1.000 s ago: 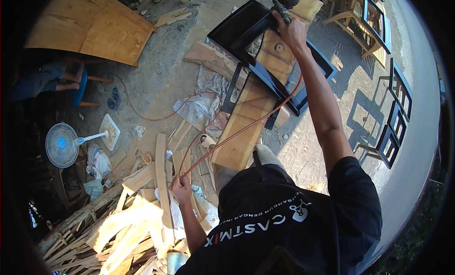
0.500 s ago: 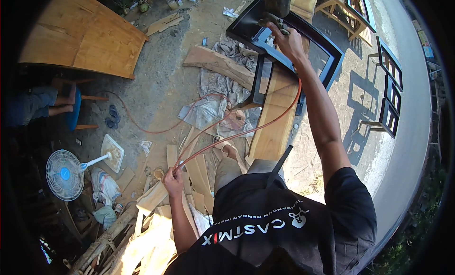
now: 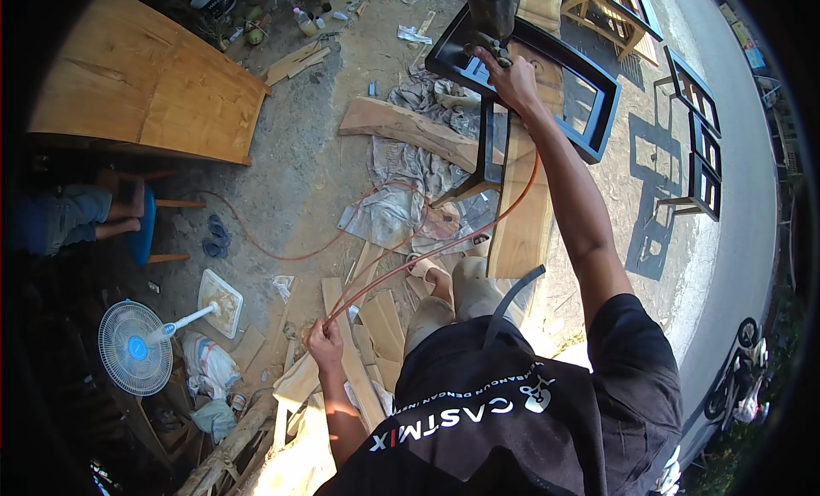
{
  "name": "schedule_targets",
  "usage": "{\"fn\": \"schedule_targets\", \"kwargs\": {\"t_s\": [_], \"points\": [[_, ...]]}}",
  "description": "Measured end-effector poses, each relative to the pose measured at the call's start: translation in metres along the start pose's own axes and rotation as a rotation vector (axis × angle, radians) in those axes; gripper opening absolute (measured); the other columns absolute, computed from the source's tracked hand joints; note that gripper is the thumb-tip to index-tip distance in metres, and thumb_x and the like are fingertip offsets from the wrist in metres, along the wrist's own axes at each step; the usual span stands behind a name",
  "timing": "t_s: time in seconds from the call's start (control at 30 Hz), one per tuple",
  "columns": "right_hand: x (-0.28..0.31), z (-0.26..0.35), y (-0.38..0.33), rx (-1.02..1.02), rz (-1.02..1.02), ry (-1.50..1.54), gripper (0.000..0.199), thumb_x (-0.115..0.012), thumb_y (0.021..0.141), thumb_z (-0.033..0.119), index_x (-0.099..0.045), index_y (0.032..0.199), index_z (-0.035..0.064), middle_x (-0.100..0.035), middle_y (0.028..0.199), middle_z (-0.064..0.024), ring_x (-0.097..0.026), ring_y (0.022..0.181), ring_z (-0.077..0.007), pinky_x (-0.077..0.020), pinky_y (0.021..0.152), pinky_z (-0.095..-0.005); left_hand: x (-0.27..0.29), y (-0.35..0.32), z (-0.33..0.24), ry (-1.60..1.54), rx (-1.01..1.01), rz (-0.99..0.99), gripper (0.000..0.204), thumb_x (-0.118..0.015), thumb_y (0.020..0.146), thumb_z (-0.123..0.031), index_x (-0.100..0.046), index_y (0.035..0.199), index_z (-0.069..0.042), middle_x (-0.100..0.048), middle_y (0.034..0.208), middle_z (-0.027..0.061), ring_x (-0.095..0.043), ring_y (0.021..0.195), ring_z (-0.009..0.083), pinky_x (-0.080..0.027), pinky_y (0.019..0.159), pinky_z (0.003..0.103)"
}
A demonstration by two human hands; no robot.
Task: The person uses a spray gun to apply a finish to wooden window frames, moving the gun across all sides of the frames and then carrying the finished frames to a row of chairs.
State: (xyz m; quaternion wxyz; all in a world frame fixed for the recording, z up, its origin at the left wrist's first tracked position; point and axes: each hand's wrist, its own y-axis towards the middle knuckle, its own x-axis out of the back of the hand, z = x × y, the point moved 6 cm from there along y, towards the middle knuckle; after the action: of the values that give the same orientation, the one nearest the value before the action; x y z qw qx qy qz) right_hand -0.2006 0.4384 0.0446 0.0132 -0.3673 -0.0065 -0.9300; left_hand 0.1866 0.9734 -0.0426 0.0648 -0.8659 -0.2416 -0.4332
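My right hand (image 3: 515,82), arm stretched forward, is closed round a spray gun (image 3: 489,45) with a dark cup (image 3: 489,13) on top. The gun is over the left part of a black rectangular frame (image 3: 605,124), which lies across a wooden plank (image 3: 518,201). From the gun, an orange-red air hose (image 3: 436,255) sags back to my left hand (image 3: 325,342). That hand is closed on a loop of the hose, low at my left side. The hose runs on over the ground to the left. Whether the trigger is pressed, I cannot tell.
Black frames (image 3: 692,82) stand by the road (image 3: 739,223) at right. Left are a wooden panel (image 3: 154,77), a seated person's legs (image 3: 85,214) and a white fan (image 3: 135,346). Wood offcuts (image 3: 376,325) and crumpled sheeting (image 3: 397,214) lie near my feet.
The whole view has shifted slightly. My right hand and spray gun have moved a little over the frame. My left hand still grips the hose. A motorcycle with a rider has appeared on the road.
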Motion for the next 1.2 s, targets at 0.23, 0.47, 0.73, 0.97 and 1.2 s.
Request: {"fn": "schedule_targets", "kwargs": {"t_s": [0.23,0.47,0.73,0.97,1.2], "points": [[0.005,-0.025,0.101,-0.044,-0.119,-0.034,0.084,-0.060,0.086,0.077,-0.074,0.105,-0.0042,-0.072,0.101,-0.0313,-0.069,0.103,-0.0466,-0.0520,0.091,-0.0513,-0.007,0.024,-0.013,-0.016,-0.007,0.035,0.039,-0.068,0.092,-0.025,-0.048,0.068,-0.001,-0.043,0.053,0.0136,-0.047,0.045,0.0308,-0.037,0.048,0.042],[0.022,-0.042,0.170,-0.133,-0.233,-0.155,0.088,-0.057,0.086,0.079,-0.075,0.102,-0.0055,-0.071,0.102,-0.0333,-0.068,0.105,-0.0484,-0.0523,0.092,-0.0519,-0.022,0.096,-0.037,-0.041,-0.036,0.095,0.043,-0.067,0.094,-0.027,-0.047,0.067,-0.001,-0.044,0.054,0.0164,-0.047,0.047,0.0343,-0.038,0.050,0.044],[0.033,-0.033,0.153,-0.162,-0.277,-0.248,0.084,-0.055,0.090,0.075,-0.074,0.098,-0.0062,-0.070,0.091,-0.0347,-0.068,0.094,-0.0516,-0.0534,0.084,-0.0536,-0.026,0.199,-0.025,-0.002,-0.080,0.139,0.043,-0.067,0.094,-0.028,-0.050,0.068,0.001,-0.052,0.056,0.0183,-0.053,0.049,0.0383,-0.039,0.049,0.045],[0.042,-0.004,0.053,-0.248,-0.259,-0.116,0.066,-0.065,0.092,0.065,-0.075,0.089,-0.0002,-0.065,0.064,-0.0134,-0.068,0.067,-0.0225,-0.0505,0.066,-0.0386,-0.031,0.273,-0.008,0.009,-0.130,0.203,0.042,-0.067,0.095,-0.023,-0.047,0.066,0.001,-0.047,0.053,0.0182,-0.048,0.046,0.0379,-0.037,0.049,0.045],[0.024,0.014,0.036,-0.377,-0.324,-0.105,0.058,-0.065,0.095,0.059,-0.075,0.093,0.0012,-0.063,0.062,-0.0105,-0.062,0.060,-0.0195,-0.0478,0.061,-0.0389,-0.035,0.372,0.013,0.005,-0.196,0.297,0.043,-0.067,0.095,-0.023,-0.047,0.066,0.001,-0.048,0.055,0.0185,-0.049,0.050,0.0394,-0.038,0.051,0.045]]}}
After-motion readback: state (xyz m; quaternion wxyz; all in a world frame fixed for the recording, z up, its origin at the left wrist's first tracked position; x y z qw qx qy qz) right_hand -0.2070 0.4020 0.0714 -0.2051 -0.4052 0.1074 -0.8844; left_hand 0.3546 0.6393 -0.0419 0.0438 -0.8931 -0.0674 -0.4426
